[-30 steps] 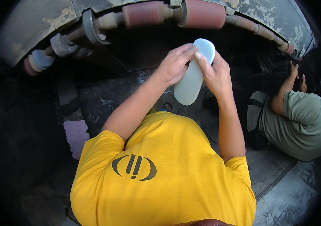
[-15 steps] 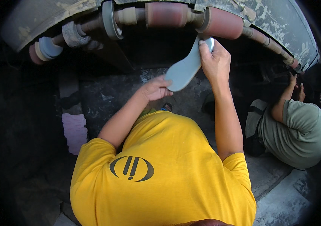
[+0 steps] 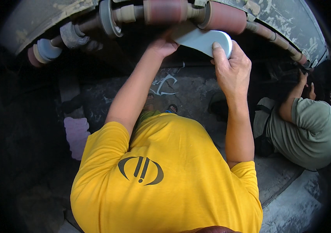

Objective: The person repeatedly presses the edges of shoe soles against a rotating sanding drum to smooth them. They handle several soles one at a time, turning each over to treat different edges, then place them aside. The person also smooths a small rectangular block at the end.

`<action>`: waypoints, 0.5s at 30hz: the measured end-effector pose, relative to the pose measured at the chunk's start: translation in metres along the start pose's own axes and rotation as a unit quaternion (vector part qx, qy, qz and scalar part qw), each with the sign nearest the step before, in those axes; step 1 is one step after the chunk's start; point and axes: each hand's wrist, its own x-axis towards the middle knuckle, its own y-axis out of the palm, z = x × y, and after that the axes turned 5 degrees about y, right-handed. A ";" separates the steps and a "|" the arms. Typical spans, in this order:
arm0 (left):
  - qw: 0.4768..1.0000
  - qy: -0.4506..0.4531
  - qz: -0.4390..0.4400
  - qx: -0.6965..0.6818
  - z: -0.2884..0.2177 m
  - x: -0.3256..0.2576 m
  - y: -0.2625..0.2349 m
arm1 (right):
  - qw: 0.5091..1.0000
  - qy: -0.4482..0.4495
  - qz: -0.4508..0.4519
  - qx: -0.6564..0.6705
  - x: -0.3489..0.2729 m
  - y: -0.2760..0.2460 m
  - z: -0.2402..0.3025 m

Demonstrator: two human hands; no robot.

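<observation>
A pale blue shoe sole (image 3: 203, 40) lies crosswise between my hands, its upper edge up against the right-hand reddish sanding drum (image 3: 228, 18). My right hand (image 3: 233, 69) is closed on the sole's right end, thumb on top and fingers underneath. At the other end, my left hand (image 3: 164, 46) grips the sole from the left, with its fingertips partly hidden in shadow. A second reddish sanding drum (image 3: 165, 11) sits on the same shaft, just above my left hand.
Farther left the shaft carries a pale wheel (image 3: 109, 18), a grey fuzzy roller (image 3: 72, 35) and a blue disc (image 3: 49, 49). At the right a co-worker in a grey-green shirt (image 3: 305, 128) reaches to the shaft's end. Pinkish pieces (image 3: 76, 136) lie at the left.
The sole has turned from slanting down-left to nearly crosswise. My left hand has risen toward the drums; my right hand has shifted slightly down and right, still holding its end.
</observation>
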 end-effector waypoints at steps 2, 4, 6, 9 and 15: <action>0.999 0.000 0.040 0.008 0.006 0.000 0.011 | 1.000 -0.013 -0.003 0.003 -0.005 -0.012 0.002; 0.997 -0.012 0.078 -0.006 0.013 -0.005 0.021 | 0.999 -0.043 -0.010 -0.007 -0.011 -0.025 0.004; 0.994 -0.024 0.108 -0.008 0.024 -0.013 0.029 | 0.997 -0.072 -0.020 -0.019 -0.020 -0.039 0.005; 0.979 -0.056 0.194 -0.007 0.037 -0.032 0.039 | 0.995 -0.093 -0.004 -0.031 -0.040 -0.066 0.000; 0.972 -0.081 0.219 0.031 0.048 -0.069 0.057 | 0.996 -0.068 0.052 -0.029 -0.111 -0.093 -0.028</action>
